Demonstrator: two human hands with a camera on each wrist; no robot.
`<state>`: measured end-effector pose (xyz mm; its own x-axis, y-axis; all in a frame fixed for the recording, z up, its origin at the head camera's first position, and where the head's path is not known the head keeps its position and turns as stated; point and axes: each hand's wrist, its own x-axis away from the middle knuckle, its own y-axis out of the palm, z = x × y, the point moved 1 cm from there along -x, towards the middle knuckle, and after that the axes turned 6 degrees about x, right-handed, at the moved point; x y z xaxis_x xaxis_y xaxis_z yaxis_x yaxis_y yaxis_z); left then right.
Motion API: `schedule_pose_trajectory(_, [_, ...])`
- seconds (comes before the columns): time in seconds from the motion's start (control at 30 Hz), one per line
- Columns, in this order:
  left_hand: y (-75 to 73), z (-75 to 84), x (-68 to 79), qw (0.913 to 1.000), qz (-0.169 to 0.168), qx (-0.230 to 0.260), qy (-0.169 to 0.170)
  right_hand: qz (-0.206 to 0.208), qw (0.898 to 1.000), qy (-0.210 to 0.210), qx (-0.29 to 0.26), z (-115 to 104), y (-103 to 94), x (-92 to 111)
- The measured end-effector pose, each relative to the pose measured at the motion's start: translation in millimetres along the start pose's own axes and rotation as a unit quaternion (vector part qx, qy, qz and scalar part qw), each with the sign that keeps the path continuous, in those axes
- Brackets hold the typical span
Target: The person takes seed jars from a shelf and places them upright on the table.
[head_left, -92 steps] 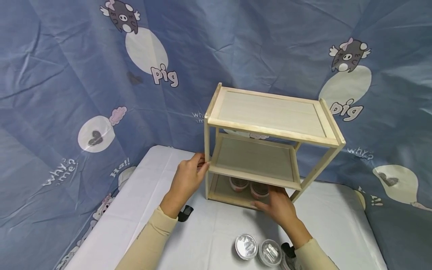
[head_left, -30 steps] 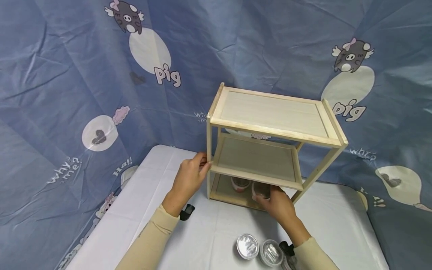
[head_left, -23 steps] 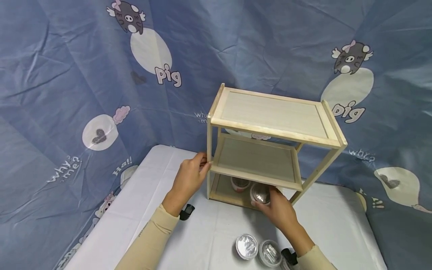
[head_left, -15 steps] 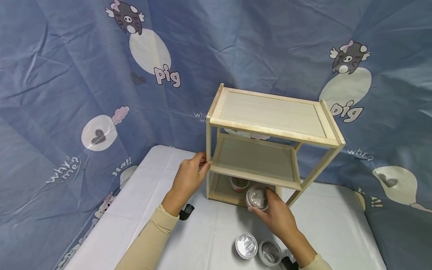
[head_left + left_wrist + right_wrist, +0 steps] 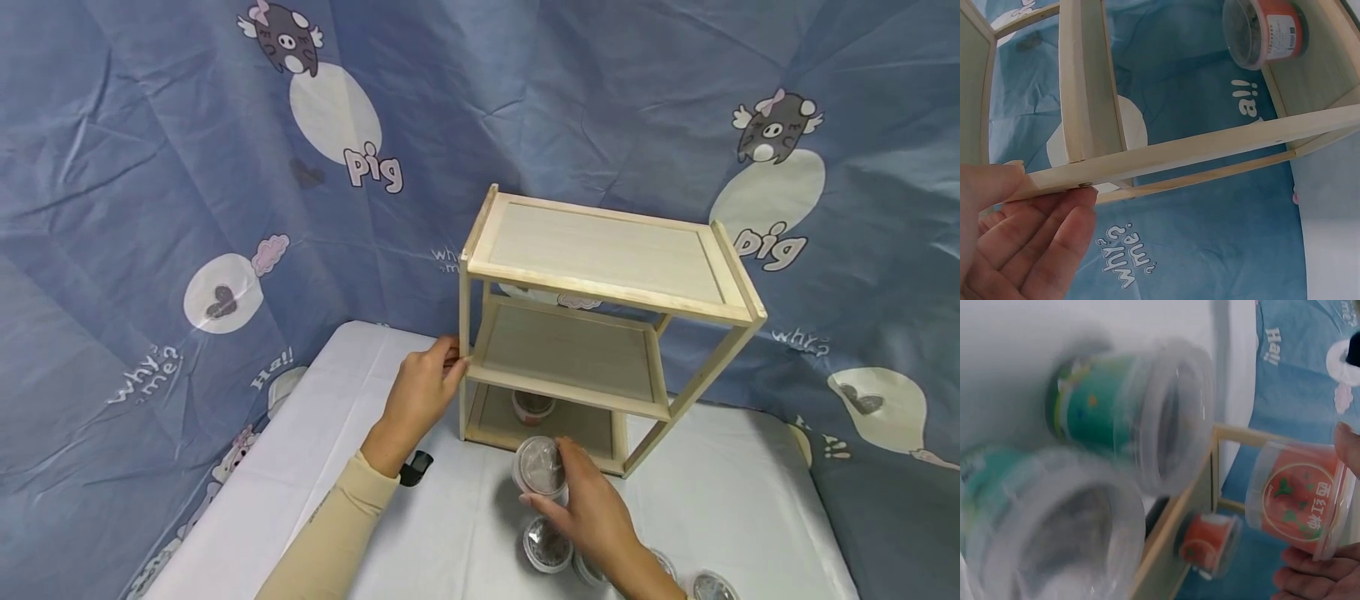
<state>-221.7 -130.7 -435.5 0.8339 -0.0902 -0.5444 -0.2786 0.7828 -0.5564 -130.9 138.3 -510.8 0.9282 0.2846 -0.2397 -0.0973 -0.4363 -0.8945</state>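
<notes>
My left hand [image 5: 422, 387] grips the left front post of a wooden three-tier shelf [image 5: 573, 387], thumb and fingers on either side of the wood. In front of the shelf my right hand [image 5: 592, 508] holds a clear-lidded plastic tub [image 5: 540, 467] above the table. The right wrist view shows this tub [image 5: 1294, 494] with a red label carrying tomato pictures and writing. Another red-labelled tub [image 5: 532, 406] stands on the bottom tier toward the left; the left wrist view shows it too, as a tub [image 5: 1266, 31] with a barcode.
Several lidded tubs stand on the white table [image 5: 450, 533] below and beside my right hand, among them one tub [image 5: 546, 546] and another tub [image 5: 712, 586]. Two have green labels, like this green-labelled tub [image 5: 1104, 406]. A blue patterned cloth [image 5: 420, 125] hangs behind the shelf.
My right hand has taken the right-hand tub off the bottom tier and brought it forward and left over the table. The left hand stays on the post.
</notes>
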Motion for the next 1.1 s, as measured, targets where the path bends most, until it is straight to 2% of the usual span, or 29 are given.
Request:
schedule_pose_trajectory(0.23, [0.0, -0.6, -0.4, 1.0, 0.003, -0.001, 0.002, -0.007, 1.0, -0.007, -0.001, -12, 8.4, 11])
schedule_pose_trajectory(0.5, [0.5, -0.9, -1.1, 1.0, 0.006, 0.0, 0.002, -0.011, 0.999, -0.048, 0.004, -22, 22.5, 21])
schedule_pose_trajectory(0.8, [1.3, -1.7, -0.5, 1.0, 0.004, 0.002, 0.002, -0.013, 0.993, -0.117, 0.021, -29, 43.3, 26])
schedule_pose_trajectory(1.1, [0.2, -2.0, 0.1, 1.0, 0.002, 0.002, 0.0, -0.056, 0.989, -0.135, 0.031, -31, 57.8, 27])
